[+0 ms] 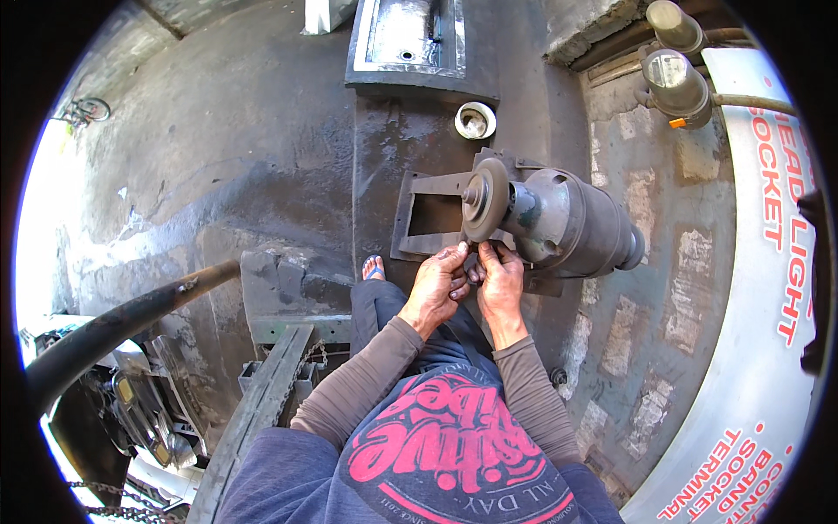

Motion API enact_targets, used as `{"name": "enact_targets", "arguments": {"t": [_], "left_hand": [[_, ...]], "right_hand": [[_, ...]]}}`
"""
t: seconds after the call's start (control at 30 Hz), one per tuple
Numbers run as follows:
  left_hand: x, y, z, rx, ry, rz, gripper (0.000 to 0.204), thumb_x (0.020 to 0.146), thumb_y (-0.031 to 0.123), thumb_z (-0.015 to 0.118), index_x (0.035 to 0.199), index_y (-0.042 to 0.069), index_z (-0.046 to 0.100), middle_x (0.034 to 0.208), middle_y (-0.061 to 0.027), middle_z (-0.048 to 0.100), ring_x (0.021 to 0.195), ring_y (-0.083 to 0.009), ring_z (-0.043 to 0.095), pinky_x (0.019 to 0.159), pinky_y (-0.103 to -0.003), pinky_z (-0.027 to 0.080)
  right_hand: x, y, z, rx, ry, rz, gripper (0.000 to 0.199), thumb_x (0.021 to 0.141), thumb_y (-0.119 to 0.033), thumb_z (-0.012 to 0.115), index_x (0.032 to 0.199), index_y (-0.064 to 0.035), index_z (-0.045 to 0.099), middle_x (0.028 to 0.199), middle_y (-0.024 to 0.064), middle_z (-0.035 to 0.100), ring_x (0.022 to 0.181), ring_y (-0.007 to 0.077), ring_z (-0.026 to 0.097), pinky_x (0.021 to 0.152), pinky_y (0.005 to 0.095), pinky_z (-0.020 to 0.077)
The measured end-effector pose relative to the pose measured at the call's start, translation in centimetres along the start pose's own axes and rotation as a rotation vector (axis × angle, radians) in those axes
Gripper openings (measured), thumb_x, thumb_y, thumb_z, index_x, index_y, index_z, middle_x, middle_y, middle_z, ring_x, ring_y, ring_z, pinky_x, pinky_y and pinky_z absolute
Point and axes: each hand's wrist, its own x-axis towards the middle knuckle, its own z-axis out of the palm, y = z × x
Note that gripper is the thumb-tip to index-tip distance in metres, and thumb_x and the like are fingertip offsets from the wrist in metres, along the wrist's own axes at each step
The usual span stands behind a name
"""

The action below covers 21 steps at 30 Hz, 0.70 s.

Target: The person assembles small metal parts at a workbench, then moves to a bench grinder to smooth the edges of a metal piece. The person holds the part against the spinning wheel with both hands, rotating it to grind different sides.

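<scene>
A bench grinder with a grey motor housing [580,223] stands in front of me on a metal frame [428,186]. Its round grinding wheel [491,201] faces left on the shaft. Just below the wheel's near edge, my left hand [439,286] and my right hand [501,288] come close together. Thumb and fingers are pinched on both. Whatever lies between the fingertips is too small and dark to make out. Whether it touches the wheel cannot be told.
Beyond the grinder are a round white bowl [475,121] and a metal basin [406,68]. A dark pipe [131,323] and a steel beam [253,428] run along my left. A brick wall [642,201] with a white sign [742,262] rises on the right, below grey cylinders [676,87].
</scene>
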Motion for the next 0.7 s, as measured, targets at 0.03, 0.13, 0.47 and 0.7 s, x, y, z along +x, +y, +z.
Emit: {"name": "enact_targets", "arguments": {"t": [0.03,0.13,0.47,0.7], "left_hand": [[0.1,-0.1,-0.3,-0.033,-0.012,-0.009,0.013,0.104,0.022,0.058,0.102,0.009,0.059,0.063,0.0040,0.046,0.046,-0.0049,0.035,0.042,-0.021,0.029],[0.2,-0.1,-0.7,-0.081,-0.034,-0.026,0.012,0.104,0.020,0.057,0.104,0.008,0.059,0.064,0.0027,0.050,0.045,-0.0050,0.037,0.041,-0.021,0.030],[0.2,0.2,-0.1,0.140,0.050,0.009,0.015,0.101,0.017,0.059,0.110,0.006,0.062,0.067,0.0024,0.056,0.046,-0.0045,0.042,0.040,-0.021,0.028],[0.5,0.2,0.0,0.194,0.006,0.068,0.017,0.101,0.018,0.060,0.107,0.003,0.063,0.079,-0.0052,0.068,0.055,-0.0076,0.058,0.040,-0.020,0.032]], "right_hand": [[0.0,0.2,-0.1,0.022,-0.003,0.002,0.017,0.101,-0.011,0.061,0.096,0.0027,0.068,0.069,-0.0018,0.052,0.054,0.0068,0.043,0.050,0.0248,0.0364],[0.2,0.2,-0.1,0.056,0.023,0.039,0.019,0.102,-0.013,0.060,0.093,0.0030,0.067,0.066,-0.0035,0.047,0.052,0.0060,0.039,0.047,0.0247,0.0340],[-0.3,-0.4,0.2,0.242,0.107,0.246,0.015,0.102,-0.015,0.060,0.096,-0.0017,0.061,0.066,-0.0035,0.042,0.052,0.0069,0.036,0.047,0.0253,0.0325],[-0.4,-0.1,-0.7,0.470,0.012,0.279,0.012,0.102,-0.013,0.059,0.096,-0.0034,0.059,0.071,-0.0020,0.044,0.060,0.0088,0.040,0.056,0.0271,0.0375]]}}
